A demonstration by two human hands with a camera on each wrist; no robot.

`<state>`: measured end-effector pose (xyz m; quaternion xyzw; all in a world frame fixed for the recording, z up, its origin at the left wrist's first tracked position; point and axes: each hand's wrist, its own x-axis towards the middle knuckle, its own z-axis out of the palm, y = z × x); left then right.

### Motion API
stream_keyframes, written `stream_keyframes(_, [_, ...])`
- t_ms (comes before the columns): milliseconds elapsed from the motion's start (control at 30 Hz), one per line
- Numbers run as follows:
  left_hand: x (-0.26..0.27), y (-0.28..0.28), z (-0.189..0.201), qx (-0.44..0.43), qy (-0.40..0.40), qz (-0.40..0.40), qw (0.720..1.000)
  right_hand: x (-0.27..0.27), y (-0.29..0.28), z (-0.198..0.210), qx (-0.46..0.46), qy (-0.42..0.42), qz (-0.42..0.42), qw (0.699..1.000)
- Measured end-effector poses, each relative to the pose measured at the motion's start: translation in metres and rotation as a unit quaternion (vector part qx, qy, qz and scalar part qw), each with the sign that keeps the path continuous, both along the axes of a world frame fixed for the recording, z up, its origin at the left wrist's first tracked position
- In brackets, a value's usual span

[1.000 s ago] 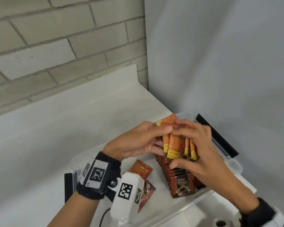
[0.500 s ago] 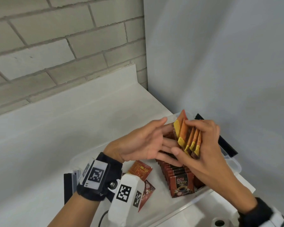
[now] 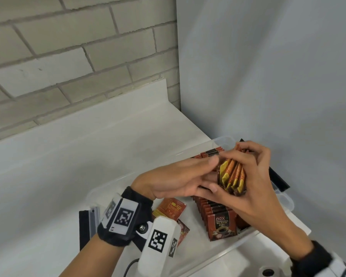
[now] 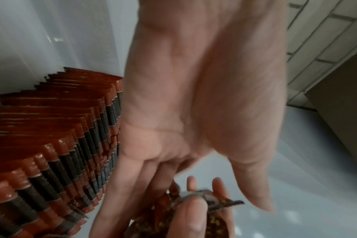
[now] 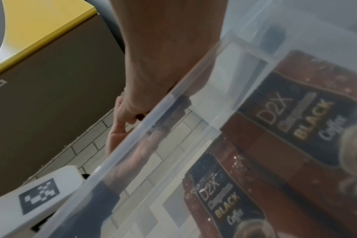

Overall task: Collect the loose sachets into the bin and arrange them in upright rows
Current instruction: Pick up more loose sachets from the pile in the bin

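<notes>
My right hand (image 3: 254, 182) pinches a fanned bundle of coffee sachets (image 3: 233, 176) above the clear bin (image 3: 287, 202); my left hand (image 3: 174, 180) lies flat with fingers straight against the bundle's left side. I should square the edges first, then lower them upright beside the standing row (image 3: 214, 214) on the right.

A fanned bunch of sachets (image 3: 232, 176), orange and yellow on the faces showing, is held above the clear plastic bin (image 3: 286, 200), gripped by the right hand (image 3: 254, 184) with the left hand's (image 3: 174, 179) straight fingers against its side. In the bin a row of dark red-brown sachets (image 3: 216, 212) marked "D2X Black Coffee" stands upright, packed face to back. Two loose sachets (image 3: 171, 209) lie flat on the bin floor left of the row.
</notes>
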<state>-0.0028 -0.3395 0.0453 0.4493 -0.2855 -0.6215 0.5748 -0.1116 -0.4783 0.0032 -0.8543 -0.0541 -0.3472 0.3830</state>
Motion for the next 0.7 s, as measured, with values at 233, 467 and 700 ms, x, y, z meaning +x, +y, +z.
stream_keyframes(233, [-0.012,-0.007,0.000,-0.027,0.077,0.002,0.997,-0.005,0.000,-0.001,-0.022,0.002,0.097,0.995])
stream_keyframes(467, [-0.007,-0.006,-0.001,-0.004,-0.009,0.025,1.000,-0.006,0.002,0.002,-0.047,0.015,0.093,0.994])
stream_keyframes(700, [-0.011,-0.008,-0.001,0.017,-0.033,0.045,0.998,-0.004,0.004,0.007,-0.026,0.031,0.109,0.993])
